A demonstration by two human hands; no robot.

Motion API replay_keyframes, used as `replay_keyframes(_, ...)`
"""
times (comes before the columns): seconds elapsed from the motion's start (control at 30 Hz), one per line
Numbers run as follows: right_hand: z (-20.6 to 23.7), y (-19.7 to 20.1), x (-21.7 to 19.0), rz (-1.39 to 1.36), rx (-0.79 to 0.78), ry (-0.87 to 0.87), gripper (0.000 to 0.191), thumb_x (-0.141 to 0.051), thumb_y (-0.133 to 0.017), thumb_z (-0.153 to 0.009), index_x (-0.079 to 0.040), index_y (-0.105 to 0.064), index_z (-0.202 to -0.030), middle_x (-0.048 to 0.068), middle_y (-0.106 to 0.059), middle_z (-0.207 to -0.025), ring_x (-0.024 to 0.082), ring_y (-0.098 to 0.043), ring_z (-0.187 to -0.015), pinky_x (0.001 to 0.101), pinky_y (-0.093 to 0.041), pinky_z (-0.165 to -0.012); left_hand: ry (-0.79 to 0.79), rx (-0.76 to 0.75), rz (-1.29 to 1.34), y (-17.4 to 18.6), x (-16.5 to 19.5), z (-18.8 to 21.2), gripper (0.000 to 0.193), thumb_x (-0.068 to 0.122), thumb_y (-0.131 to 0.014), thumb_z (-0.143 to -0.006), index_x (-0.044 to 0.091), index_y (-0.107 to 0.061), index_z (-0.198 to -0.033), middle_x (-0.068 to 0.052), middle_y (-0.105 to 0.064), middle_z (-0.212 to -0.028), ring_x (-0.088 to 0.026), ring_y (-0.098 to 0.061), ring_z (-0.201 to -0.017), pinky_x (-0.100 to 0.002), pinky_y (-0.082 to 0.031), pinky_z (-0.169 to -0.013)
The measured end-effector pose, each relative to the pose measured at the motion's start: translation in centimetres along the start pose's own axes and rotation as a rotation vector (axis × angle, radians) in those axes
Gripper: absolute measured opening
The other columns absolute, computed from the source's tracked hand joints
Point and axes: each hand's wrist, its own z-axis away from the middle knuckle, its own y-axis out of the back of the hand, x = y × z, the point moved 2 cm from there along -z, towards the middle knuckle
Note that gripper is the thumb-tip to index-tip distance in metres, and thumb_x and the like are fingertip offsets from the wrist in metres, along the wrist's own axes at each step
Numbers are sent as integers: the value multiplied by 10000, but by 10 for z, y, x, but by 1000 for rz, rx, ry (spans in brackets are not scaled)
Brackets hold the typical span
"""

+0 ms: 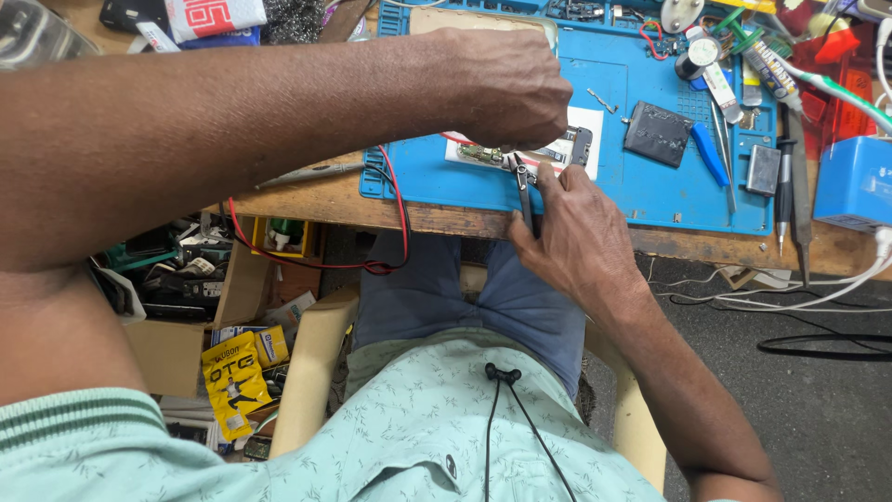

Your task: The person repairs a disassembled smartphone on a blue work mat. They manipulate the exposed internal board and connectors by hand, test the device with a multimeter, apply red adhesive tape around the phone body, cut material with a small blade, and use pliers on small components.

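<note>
My left hand [509, 85] reaches across from the left and presses down on a small opened phone [569, 149] with a bare circuit board, lying on a blue work mat [641, 93]. Part of the phone is hidden under the fingers. My right hand [569, 232] comes up from below and grips dark metal tweezers [523, 186], whose tips touch the green board [483, 154] at the phone's left end.
A black rectangular part [658, 133], a blue pry tool [711, 153], screwdrivers [786, 191] and glue tubes lie on the mat's right side. A blue box [857, 181] stands at far right. Red and black wires [390, 232] hang off the wooden bench edge. Cluttered boxes [200, 279] sit lower left.
</note>
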Motion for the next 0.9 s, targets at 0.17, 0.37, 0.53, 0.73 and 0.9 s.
replay_keyframes(0.17,-2,-1,0,-16,8,-13,628,-323,-636,-933,92,-497,-1383,260,-583,-978,394,-666,-877,504,-562,-769,8,4,14,-2,0,-1,219,194,-682,-956,96,-762,-776,-173,-746,-742,-247,-752,-633,-370,-611,-507)
replay_keyframes(0.37,-2,-4,1,-13,39,15,609,-288,-640,-927,79,-500,-1392,257,-601,-978,403,-669,-886,509,-556,-779,4,14,7,-1,-1,1,220,189,-693,-940,96,-758,-751,-167,-741,-744,-260,-744,-636,-384,-604,-514)
replay_keyframes(0.53,-2,-5,2,-31,46,24,513,-255,-633,-947,66,-539,-1336,263,-617,-994,427,-676,-891,519,-554,-779,8,19,1,-1,1,2,224,183,-691,-941,95,-754,-746,-167,-738,-734,-262,-743,-630,-389,-601,-511)
replay_keyframes(0.73,-1,-7,3,-34,61,41,461,-218,-628,-969,76,-547,-1314,274,-631,-1009,425,-693,-876,503,-568,-749,7,27,2,1,2,2,228,175,-688,-943,93,-750,-739,-168,-733,-722,-264,-741,-622,-396,-596,-507)
replay_keyframes(0.9,-1,-9,2,-27,116,75,421,-197,-637,-972,68,-571,-1292,265,-641,-1013,430,-696,-872,500,-571,-745,4,31,0,2,2,2,232,168,-686,-944,92,-746,-734,-168,-729,-713,-266,-739,-616,-401,-592,-504)
